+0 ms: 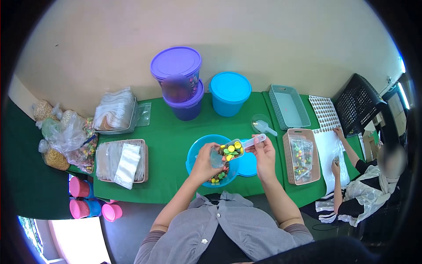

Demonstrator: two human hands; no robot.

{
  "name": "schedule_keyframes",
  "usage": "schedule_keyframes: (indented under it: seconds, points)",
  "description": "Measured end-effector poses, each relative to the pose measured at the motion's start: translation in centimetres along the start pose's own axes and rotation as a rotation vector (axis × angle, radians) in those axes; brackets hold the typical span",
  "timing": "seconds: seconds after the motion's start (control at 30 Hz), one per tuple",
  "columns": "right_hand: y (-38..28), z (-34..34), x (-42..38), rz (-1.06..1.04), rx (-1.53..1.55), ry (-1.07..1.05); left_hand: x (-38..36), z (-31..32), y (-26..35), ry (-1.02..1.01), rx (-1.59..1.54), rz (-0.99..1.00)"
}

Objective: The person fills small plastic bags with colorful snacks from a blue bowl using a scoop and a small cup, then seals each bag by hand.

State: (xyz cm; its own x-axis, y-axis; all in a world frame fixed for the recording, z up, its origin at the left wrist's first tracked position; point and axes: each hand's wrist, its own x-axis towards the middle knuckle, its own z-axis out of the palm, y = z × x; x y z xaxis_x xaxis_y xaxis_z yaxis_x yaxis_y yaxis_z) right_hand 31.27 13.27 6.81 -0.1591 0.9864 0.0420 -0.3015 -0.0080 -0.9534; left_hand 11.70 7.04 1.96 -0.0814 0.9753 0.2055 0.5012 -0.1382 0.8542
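My right hand (pixel 265 160) grips the white handle of a scoop (pixel 249 143), its fingers wrapped round it. Yellow, green, brown and red candies (pixel 231 150) fill the scoop's bowl. My left hand (pixel 203 166) is closed on a clear plastic container (pixel 216 157); whether it is a pouch or a cup, I cannot tell. The scoop's front end overlaps its mouth in this view. Both hands are above a blue basin (pixel 192 155) with more of these candies (pixel 218 177) inside. A blue lid (pixel 247 165) lies beside the basin, partly behind my right hand.
Purple tubs (pixel 186 109) and a blue tub (pixel 230 94) stand at the back. Baskets of plastic bags (pixel 121 161) are left; a pink basket (pixel 287 155) with filled pouches (pixel 302 156) is right. Another scoop (pixel 263 127) lies behind the basin. A co-worker (pixel 365 189) handles sticker sheets (pixel 325 113).
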Motion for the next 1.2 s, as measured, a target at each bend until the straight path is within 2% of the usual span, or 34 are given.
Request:
schedule_keyframes:
  seconds: [0.23, 0.63, 0.93, 1.0, 1.03, 1.1, 1.13, 1.17, 1.2]
  points:
    - [-0.3, 0.8, -1.0, -0.090, -0.094, -0.118, -0.5, 0.6, 0.1, -0.023, 0.066, 0.032]
    - [-1.7, 1.8, -2.4, -0.161, -0.248, -0.153, -0.9, 1.1, -0.6, 0.005, 0.019, 0.049]
    - [-2.2, 1.9, -3.1, -0.216, -0.237, -0.130, -1.1, 0.9, -1.5, -0.007, 0.041, 0.124]
    - [-1.8, 1.6, -3.0, -0.255, -0.228, -0.085, -1.1, 0.9, -1.6, -0.087, -0.066, -0.022]
    - [-1.6, 1.5, -2.9, -0.295, -0.219, -0.039, -1.2, 1.0, -1.5, -0.086, -0.066, -0.023]
    - [-1.4, 1.4, -2.3, -0.297, -0.214, 0.015, -1.1, 0.5, 0.5, 0.237, -0.197, -0.024]
    - [-1.2, 1.4, -1.9, -0.300, -0.208, 0.071, -1.0, 0.7, -0.4, 0.237, -0.196, -0.024]
    - [-0.9, 1.2, -1.4, -0.300, -0.208, 0.072, -0.9, 1.0, -2.1, 0.317, -0.411, 0.000]
    - [-0.4, 0.8, -0.9, -0.230, -0.380, 0.018, -0.8, 0.7, -2.6, 0.395, -0.627, 0.024]
